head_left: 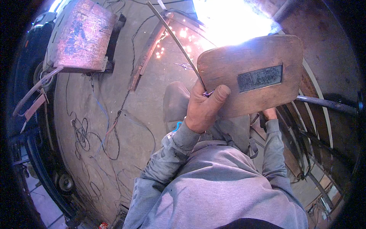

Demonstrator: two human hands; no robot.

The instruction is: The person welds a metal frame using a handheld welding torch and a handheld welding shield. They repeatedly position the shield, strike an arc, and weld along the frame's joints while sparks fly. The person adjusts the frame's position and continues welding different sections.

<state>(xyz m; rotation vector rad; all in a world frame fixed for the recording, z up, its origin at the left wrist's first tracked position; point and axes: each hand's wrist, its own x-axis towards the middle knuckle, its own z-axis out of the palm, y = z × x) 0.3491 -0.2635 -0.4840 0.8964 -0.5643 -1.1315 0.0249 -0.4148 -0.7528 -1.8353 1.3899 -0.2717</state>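
Observation:
My left hand [204, 105] is closed round the lower left edge of a wooden welding shield [225, 76], its thumb lying across the front. The shield is a rounded board with a dark rectangular window [260, 78]. A long thin metal rod [175, 38] slants up and to the left from the same hand; whether it is gripped is hard to see. My right hand [270, 113] shows only its wrist side below the shield; its fingers are hidden behind the board. Beyond the shield's top edge, a white welding glare [236, 23] washes out the work, and orange sparks [185, 34] scatter to its left.
At the upper left stands a worn, pinkish metal box [84, 36]. Cables [82, 133] lie tangled over the concrete floor [148, 114]. A rusty angled metal bar [146, 57] rests ahead. Curved metal bars and a pipe [324, 102] crowd the right side.

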